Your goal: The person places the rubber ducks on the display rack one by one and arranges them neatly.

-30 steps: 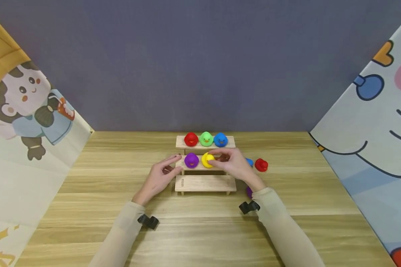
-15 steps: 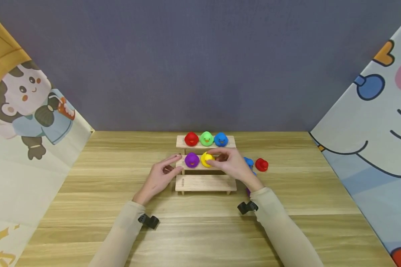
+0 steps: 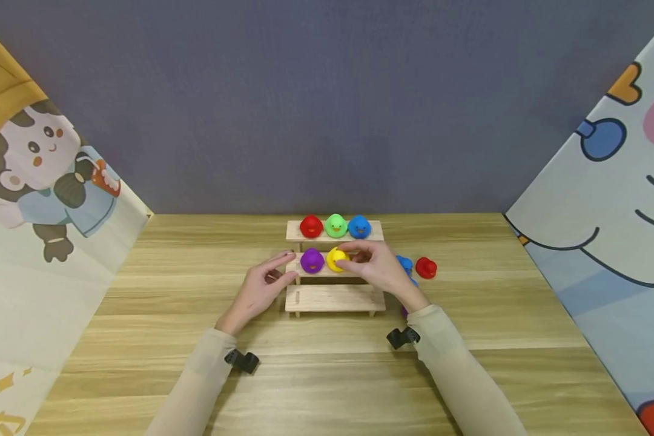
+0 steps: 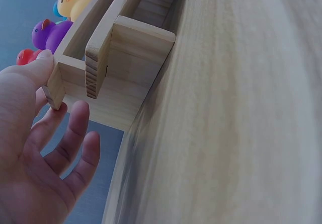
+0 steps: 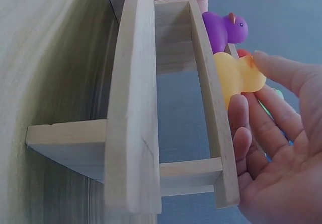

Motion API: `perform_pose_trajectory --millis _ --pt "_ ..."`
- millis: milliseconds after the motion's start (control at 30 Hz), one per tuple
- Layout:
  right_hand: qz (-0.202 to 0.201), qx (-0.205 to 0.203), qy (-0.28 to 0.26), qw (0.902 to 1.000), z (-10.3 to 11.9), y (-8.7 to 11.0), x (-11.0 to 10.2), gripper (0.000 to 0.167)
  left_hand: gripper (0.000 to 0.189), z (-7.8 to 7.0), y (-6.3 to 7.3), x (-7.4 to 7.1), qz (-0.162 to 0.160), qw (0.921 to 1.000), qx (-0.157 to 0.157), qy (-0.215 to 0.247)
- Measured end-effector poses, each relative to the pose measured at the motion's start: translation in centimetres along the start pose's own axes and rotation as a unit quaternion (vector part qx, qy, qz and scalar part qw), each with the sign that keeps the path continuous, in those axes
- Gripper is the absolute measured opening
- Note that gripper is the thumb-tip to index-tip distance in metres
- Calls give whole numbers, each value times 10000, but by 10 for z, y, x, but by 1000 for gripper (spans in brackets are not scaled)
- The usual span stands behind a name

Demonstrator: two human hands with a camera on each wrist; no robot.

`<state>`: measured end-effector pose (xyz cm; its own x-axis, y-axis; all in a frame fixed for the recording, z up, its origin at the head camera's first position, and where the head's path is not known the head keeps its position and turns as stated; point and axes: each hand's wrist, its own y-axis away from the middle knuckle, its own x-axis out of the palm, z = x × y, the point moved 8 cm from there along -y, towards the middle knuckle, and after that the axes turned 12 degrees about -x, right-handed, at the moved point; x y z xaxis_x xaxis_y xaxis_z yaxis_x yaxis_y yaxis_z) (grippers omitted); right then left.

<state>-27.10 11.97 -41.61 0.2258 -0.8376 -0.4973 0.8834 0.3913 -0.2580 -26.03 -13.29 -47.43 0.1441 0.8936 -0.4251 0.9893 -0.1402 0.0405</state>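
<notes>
On the middle step of a three-step wooden stand (image 3: 335, 298) sit a purple rubber duck (image 3: 312, 260) and a yellow rubber duck (image 3: 335, 259). My right hand (image 3: 380, 266) pinches the yellow duck by its head, between thumb and fingers; in the right wrist view the duck (image 5: 231, 78) rests against the shelf. My left hand (image 3: 258, 293) grips the left end of the middle step, with the thumb (image 4: 39, 69) on one face and a finger on the other. The bottom step carries no duck.
Red (image 3: 311, 226), green (image 3: 336, 226) and blue (image 3: 359, 227) ducks stand on the top step. Right of the stand, a red duck (image 3: 426, 267) and blue ones (image 3: 405, 264) lie on the table, with a purple one (image 3: 405, 312) partly hidden by the right arm.
The yellow duck, in my right hand, has shifted slightly left toward the purple duck. More of the blue ducks at the right shows. My left hand stays at the stand's end.
</notes>
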Motion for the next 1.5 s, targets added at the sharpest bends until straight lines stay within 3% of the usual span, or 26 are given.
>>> perform_pose_trajectory --millis 300,900,1500 --pt "62 80 72 9999 -2 0 -1 38 48 0 0 0 21 10000 -17 -48" --pt "-141 -129 40 9998 -8 12 -19 30 49 1 -1 0 28 10000 -8 -39" --pt "-604 197 147 9979 -22 31 -49 31 48 2 -2 1 15 10000 -13 56"
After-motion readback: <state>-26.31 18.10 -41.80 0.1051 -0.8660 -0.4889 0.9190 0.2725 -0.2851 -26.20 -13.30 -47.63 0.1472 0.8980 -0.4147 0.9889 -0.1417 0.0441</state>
